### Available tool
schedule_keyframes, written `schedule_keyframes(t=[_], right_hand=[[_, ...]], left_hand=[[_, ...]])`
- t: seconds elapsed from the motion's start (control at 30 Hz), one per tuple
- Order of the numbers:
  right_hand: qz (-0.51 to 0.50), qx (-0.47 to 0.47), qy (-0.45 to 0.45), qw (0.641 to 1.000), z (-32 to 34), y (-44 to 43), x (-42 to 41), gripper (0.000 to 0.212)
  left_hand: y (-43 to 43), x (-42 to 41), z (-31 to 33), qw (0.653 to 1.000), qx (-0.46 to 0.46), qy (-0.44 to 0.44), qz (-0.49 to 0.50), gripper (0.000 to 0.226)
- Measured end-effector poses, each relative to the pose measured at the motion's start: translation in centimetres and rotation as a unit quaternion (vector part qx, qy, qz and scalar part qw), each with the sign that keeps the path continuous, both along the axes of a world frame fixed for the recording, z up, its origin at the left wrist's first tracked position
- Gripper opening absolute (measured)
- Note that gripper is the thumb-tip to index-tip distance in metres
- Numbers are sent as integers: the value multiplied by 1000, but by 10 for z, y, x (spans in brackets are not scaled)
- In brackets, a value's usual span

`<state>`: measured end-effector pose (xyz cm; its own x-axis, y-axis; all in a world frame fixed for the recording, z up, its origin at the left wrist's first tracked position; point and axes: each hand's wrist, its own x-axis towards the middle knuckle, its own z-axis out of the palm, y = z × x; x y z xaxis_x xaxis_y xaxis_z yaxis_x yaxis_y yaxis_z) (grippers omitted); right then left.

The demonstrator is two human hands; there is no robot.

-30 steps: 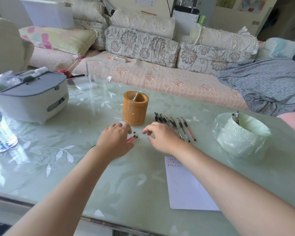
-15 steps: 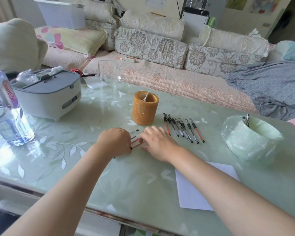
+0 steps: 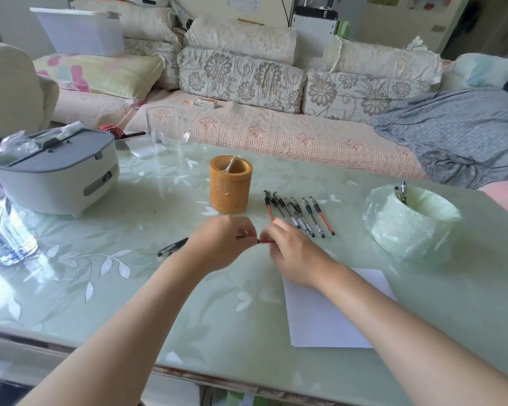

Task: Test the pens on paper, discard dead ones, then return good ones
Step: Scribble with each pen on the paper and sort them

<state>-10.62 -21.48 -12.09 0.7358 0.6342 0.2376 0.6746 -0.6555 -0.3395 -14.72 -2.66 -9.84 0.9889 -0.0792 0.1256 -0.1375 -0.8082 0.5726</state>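
Observation:
My left hand (image 3: 220,244) is curled round a small bunch of pens, whose black capped ends (image 3: 172,247) stick out past the wrist. My right hand (image 3: 294,253) pinches a red pen (image 3: 266,241) whose other end sits in the left fist. Both hands hover just in front of the orange pen holder (image 3: 230,184). A row of several pens (image 3: 299,213) lies on the table right of the holder. White paper (image 3: 329,317) lies partly under my right forearm. A bag-lined bin (image 3: 411,224) at the right holds two pens (image 3: 401,192).
A grey-lidded white box (image 3: 53,171) and a water bottle (image 3: 0,221) stand at the left. A clear glass jar (image 3: 167,133) is behind the holder. The glass table's near edge (image 3: 188,373) is close below. A sofa runs along the far side.
My left hand has closed round the pens that lay by the holder and raised them. My right hand moved in and took hold of the red pen's end.

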Motion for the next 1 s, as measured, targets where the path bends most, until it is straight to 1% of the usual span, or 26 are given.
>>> schedule_keyframes(t=[0.1,0.23,0.3,0.37,0.5,0.63,0.73,0.8,0.9,1.0], right_hand=[[-31,-10,-13,999,7,-29,-5,24],[-85,-41,-42,995,10,-67,-13,17],[-96,-42,-12,994,6,-83,-17,23],[-95,-35,21,995,0,-96,-20,26],[-87,-19,42,995,-6,-105,-19,22],[-74,-16,40,996,-5,-101,-17,23],[-73,-44,26,996,1,-101,-16,22],[-74,-60,9,995,5,-102,-15,23],[-68,-78,14,995,4,-104,-13,28],[-59,-69,30,995,-3,-107,-12,27]], left_hand=[[-24,2,3,999,-22,21,-27,4],[-48,6,0,998,18,19,-63,15],[-59,9,-4,996,33,16,-81,16],[-71,10,-8,995,27,15,-100,14],[-91,13,-18,995,-7,15,-96,12],[-99,13,-26,996,-46,-6,-81,14],[-98,13,-26,994,-74,-25,-77,12],[-97,14,-24,994,-70,-31,-83,9],[-95,17,-23,992,-50,-21,-110,4],[-92,17,-28,989,-28,-22,-140,17]])
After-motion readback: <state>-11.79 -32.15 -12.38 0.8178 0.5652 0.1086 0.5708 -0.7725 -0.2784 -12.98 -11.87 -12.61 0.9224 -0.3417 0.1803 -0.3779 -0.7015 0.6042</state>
